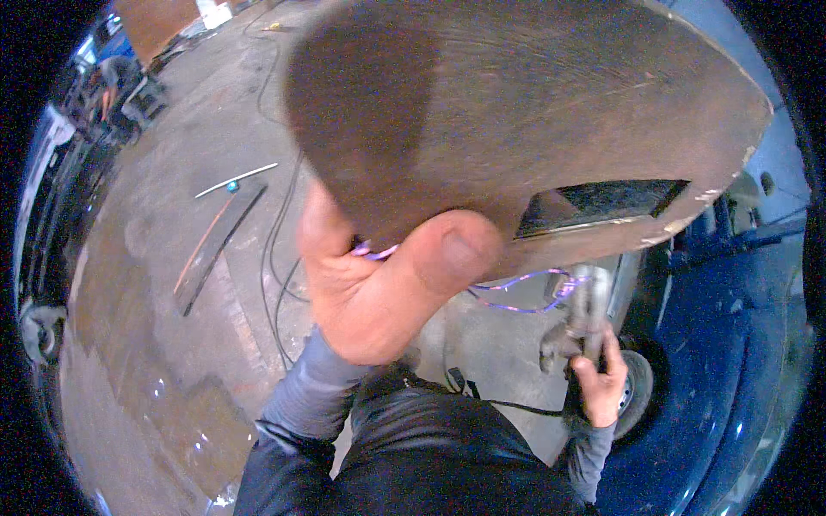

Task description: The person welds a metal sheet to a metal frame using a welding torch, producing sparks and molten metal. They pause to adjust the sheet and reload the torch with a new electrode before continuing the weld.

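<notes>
Close in front of me is a large brown curved panel (568, 112) with a dark rectangular cutout near its lower right edge. My left hand (387, 297) grips the panel's lower left edge, thumb on the near face and the other fingers partly hidden behind it. Thin purple wire (516, 292) shows beside the left palm and loops out below the panel toward the right. Lower right, my right hand (602, 383) is closed round a silvery metal tool (589, 301) held upright; motion blur hides its exact kind. The wire's end appears to be near the tool's top.
A blue vehicle body (714, 344) with a wheel (635, 391) stands close on the right. Dark cables (274, 249) run over the grey floor. Long strips (222, 249) and a thin rod (258, 172) lie to the left. Far left, a person (110, 82) is near some equipment.
</notes>
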